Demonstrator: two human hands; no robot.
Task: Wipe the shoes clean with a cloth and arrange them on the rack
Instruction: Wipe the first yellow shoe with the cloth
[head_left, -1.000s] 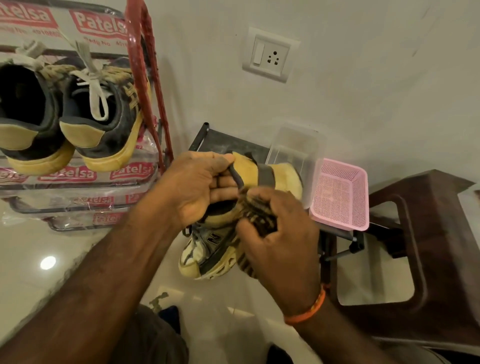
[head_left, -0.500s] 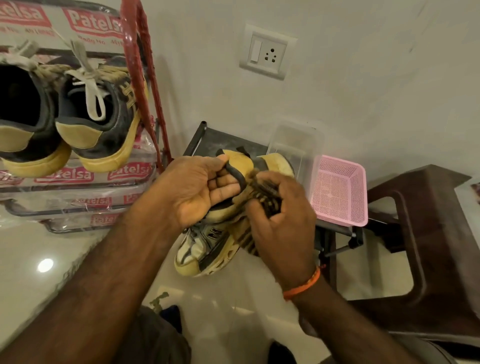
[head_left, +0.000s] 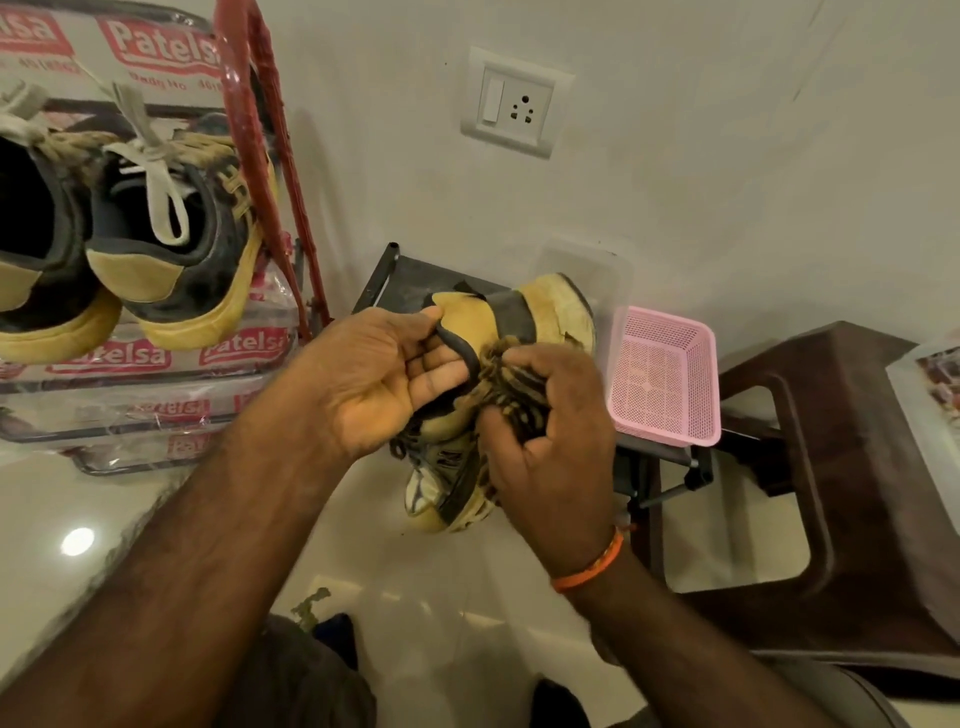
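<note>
A yellow and black sneaker is held in mid-air at the centre of the head view, heel up and toe pointing down. My left hand grips its collar, with the fingers hooked inside the opening. My right hand presses a bunched striped brown cloth against the shoe's side. Two dark sneakers with yellow soles and pale laces stand heel-out on the red-framed rack at the upper left.
A pink mesh basket and a clear plastic box sit on a low black metal stand by the wall. A dark brown stool stands to the right. A wall socket is above. The floor is glossy and pale.
My right hand with the cloth has shifted up along the shoe's side, towards the collar. The shoe has tilted slightly; my left hand keeps its grip.
</note>
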